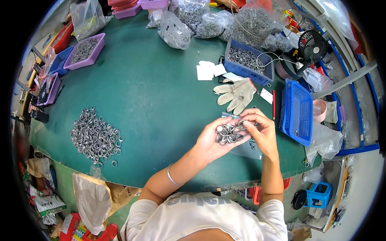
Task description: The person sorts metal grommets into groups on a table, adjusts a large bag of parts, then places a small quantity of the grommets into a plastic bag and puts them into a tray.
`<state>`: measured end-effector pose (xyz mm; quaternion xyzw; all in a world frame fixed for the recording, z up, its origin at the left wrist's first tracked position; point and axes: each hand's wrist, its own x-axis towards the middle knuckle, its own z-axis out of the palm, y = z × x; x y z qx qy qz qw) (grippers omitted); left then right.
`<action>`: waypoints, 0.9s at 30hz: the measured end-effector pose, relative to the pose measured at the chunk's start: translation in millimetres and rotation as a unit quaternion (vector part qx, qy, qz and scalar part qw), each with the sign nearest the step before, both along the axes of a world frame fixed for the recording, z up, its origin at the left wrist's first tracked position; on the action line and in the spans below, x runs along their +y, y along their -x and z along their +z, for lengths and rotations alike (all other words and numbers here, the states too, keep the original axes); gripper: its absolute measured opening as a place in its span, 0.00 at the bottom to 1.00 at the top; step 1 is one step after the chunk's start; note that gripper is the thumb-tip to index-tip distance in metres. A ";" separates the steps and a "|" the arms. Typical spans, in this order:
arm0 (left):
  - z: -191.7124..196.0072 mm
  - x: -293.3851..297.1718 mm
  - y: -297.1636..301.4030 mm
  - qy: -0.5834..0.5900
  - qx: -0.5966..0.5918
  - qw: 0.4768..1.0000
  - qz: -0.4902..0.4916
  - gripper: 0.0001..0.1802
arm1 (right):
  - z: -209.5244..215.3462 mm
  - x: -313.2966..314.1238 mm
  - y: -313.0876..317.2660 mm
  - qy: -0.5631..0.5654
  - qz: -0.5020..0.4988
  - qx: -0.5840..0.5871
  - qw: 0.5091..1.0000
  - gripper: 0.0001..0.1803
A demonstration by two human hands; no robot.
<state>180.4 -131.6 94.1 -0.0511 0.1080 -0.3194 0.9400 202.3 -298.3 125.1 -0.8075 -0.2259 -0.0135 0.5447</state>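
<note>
Several grey metal rings point(228, 135) lie heaped in my left hand point(208, 139), which is cupped palm up with its fingers curled around them. My right hand point(264, 129) is at the right edge of that heap, thumb and fingertips pinched together on a ring, partly hidden by the fingers. Beneath both hands, a clear zip bag point(250, 150) with dark handwriting rests on the green table point(161, 92). Just beyond them lies a pale work glove point(238, 95) with a ring on it. A large loose pile of similar rings point(95, 135) sits on the left.
A blue-grey bin of rings point(272, 74), white paper slips point(205, 71) and a red pencil point(274, 105) lie beyond my hands. Blue baskets point(296, 112) and a black fan point(313, 46) stand right. Bags of parts point(175, 32) line the back; a purple tray point(99, 49) is far left.
</note>
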 end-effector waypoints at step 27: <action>26.1 11.7 2.8 0.084 -0.074 0.994 0.019 0.29 | -55.1 -71.1 -48.3 0.122 -0.207 -0.007 0.971 0.10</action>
